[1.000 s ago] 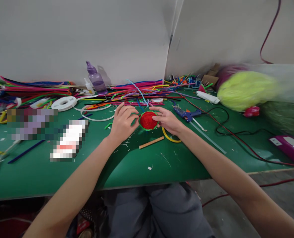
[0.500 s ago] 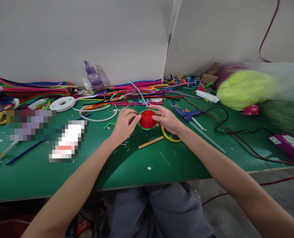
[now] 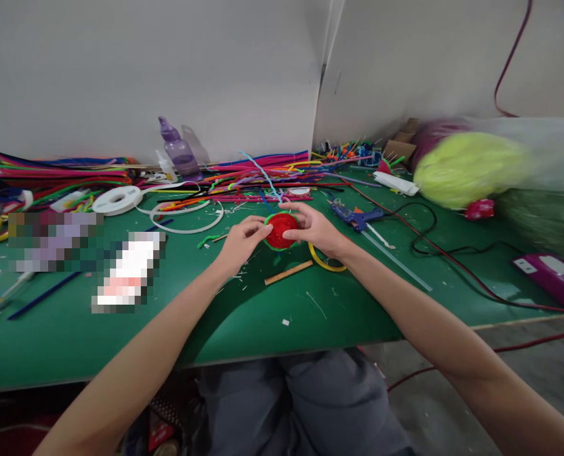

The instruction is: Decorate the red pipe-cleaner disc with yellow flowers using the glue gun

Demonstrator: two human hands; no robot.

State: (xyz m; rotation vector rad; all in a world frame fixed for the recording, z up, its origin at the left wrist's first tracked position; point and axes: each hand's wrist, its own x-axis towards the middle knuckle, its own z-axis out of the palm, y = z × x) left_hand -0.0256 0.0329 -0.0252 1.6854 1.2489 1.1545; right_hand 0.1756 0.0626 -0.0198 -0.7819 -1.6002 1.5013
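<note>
Fingers and thumb of the left hand (image 3: 240,246) pinch the left rim of the green-edged red disc (image 3: 282,232); the right hand (image 3: 320,232) curves wider, thumb on the disc's face. The disc sits well back from the near edge of the green table (image 3: 258,332). Between lies a wooden stick (image 3: 288,273); a yellow ring (image 3: 324,261) and glue gun (image 3: 357,217) bound the right side.
</note>
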